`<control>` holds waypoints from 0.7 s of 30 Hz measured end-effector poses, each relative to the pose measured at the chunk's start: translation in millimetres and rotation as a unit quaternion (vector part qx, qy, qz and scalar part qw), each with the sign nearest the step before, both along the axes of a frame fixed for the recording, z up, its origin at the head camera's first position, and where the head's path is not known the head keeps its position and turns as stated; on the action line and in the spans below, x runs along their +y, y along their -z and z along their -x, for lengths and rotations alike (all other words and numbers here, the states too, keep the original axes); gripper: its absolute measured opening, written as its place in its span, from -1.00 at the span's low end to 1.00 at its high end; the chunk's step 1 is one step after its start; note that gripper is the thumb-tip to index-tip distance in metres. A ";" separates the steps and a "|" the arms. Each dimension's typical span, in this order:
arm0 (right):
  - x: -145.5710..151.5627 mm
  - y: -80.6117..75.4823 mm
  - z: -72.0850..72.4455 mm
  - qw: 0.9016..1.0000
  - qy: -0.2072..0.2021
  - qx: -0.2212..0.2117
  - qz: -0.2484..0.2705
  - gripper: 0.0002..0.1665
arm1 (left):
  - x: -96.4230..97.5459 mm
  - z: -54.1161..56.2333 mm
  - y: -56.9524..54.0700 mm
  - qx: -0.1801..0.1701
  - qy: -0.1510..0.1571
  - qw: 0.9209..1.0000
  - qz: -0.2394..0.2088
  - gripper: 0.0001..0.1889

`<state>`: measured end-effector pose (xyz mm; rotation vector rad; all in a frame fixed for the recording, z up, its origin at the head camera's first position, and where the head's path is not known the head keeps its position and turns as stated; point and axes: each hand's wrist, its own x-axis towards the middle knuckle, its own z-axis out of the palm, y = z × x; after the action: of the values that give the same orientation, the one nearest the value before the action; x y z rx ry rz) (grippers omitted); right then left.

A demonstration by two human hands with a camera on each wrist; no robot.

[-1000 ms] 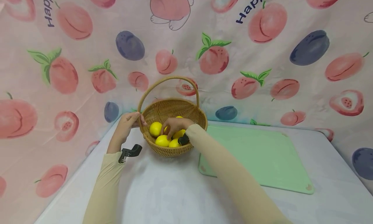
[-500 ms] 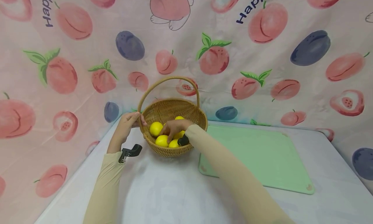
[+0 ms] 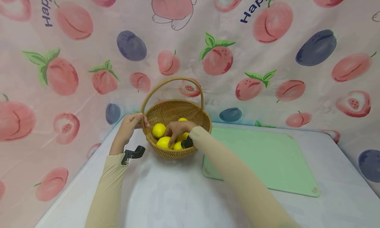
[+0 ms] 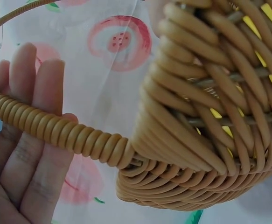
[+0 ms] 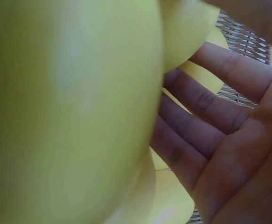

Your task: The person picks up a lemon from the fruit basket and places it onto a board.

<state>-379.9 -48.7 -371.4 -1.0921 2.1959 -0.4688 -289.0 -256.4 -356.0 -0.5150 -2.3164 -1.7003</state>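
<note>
A brown wicker basket with several yellow lemons stands on the table. My left hand grips its arched handle low on the left side, fingers behind and thumb in front. Inside the basket, my right hand pinches the front left lemon, thumb on its near side and fingers reaching behind it. Another lemon lies just to the left of the fingers. In the right wrist view one lemon fills the left side up close, and the fingertips go out of sight among the fruit.
A light green cutting board lies flat to the right of the basket, partly under the right forearm in the head view. The white-covered table ends at a fruit-print cloth wall behind and at the left.
My right hand's fingers have shifted among the lemons, and the thumb now lies over the front left lemon, which has turned slightly. My left hand stays on the handle.
</note>
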 end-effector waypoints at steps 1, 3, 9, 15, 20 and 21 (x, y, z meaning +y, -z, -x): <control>-0.1 -0.1 -0.1 1.000 0.004 -0.003 0.000 -0.48 | -0.2 -0.2 0.1 -0.001 0.000 1.000 -0.001 -0.49; -0.4 0.0 -0.1 1.000 0.010 -0.010 0.001 -0.48 | -0.1 -0.7 0.0 -0.002 -0.002 1.000 -0.003 -0.51; -0.2 0.0 1.5 1.000 0.013 -0.019 0.016 -0.47 | 0.4 -1.4 0.1 -0.003 -0.004 1.000 -0.005 -0.53; 1.0 -2.2 1.1 0.998 0.025 -0.041 0.028 -0.44 | -0.8 -1.8 -0.1 -0.004 0.003 1.000 -0.005 -0.48; 2.2 -2.5 2.0 0.996 0.032 -0.071 0.037 -0.40 | -0.7 -2.4 0.1 -0.002 0.002 1.000 -0.003 -0.48; 2.5 -2.7 2.1 0.996 0.030 -0.073 0.040 -0.39 | -0.6 -2.4 0.2 -0.002 0.003 1.000 -0.003 -0.48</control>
<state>-382.0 -46.1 -368.7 -1.0018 2.1019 -0.6469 -286.6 -257.0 -356.2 -0.5174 -2.3143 -1.7110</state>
